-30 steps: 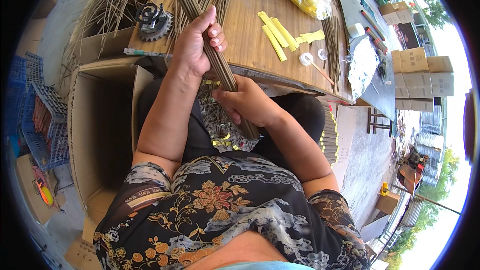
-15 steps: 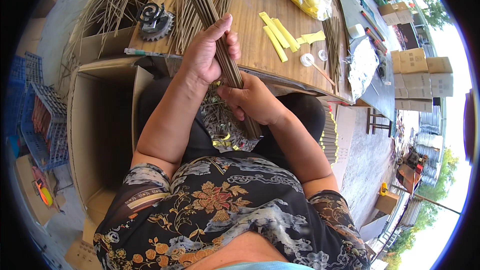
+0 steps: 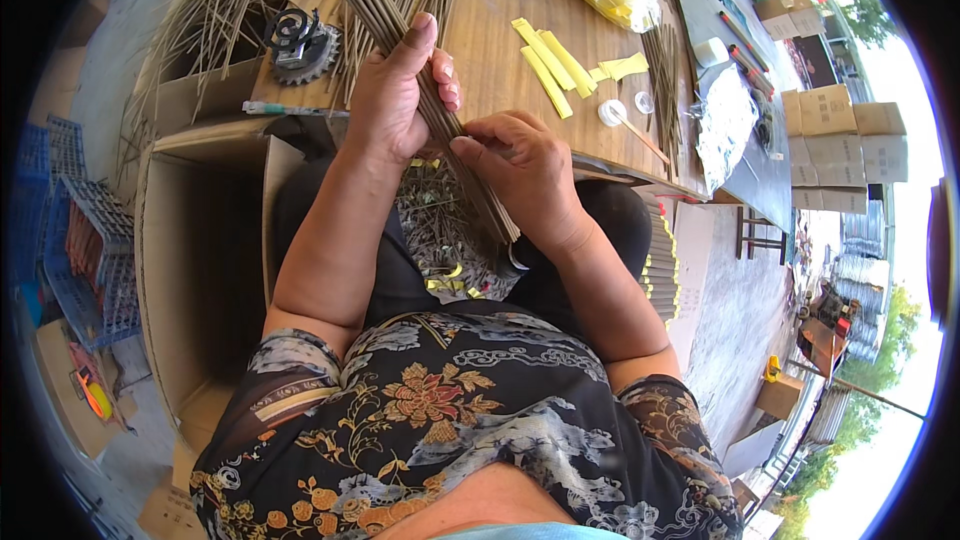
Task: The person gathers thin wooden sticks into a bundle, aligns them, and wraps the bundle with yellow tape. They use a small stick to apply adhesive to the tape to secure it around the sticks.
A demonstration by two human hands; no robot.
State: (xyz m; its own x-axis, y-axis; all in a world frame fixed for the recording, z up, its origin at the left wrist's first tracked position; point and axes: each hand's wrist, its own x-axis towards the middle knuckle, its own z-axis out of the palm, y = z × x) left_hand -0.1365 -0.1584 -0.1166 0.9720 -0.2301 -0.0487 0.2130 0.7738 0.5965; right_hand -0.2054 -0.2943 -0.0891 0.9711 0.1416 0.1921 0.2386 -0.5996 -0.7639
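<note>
Higher now, stick bundle [image 3: 400, 30] in both hands' grip; yellow strips [image 3: 550, 65] beside.

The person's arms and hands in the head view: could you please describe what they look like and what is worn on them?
Both hands, left hand and right hand, are bare, without gloves, rings or a watch that I can see. The forearms are bare too. Short sheer dark sleeves with a floral pattern in orange, gold and grey end near the elbows.
</note>
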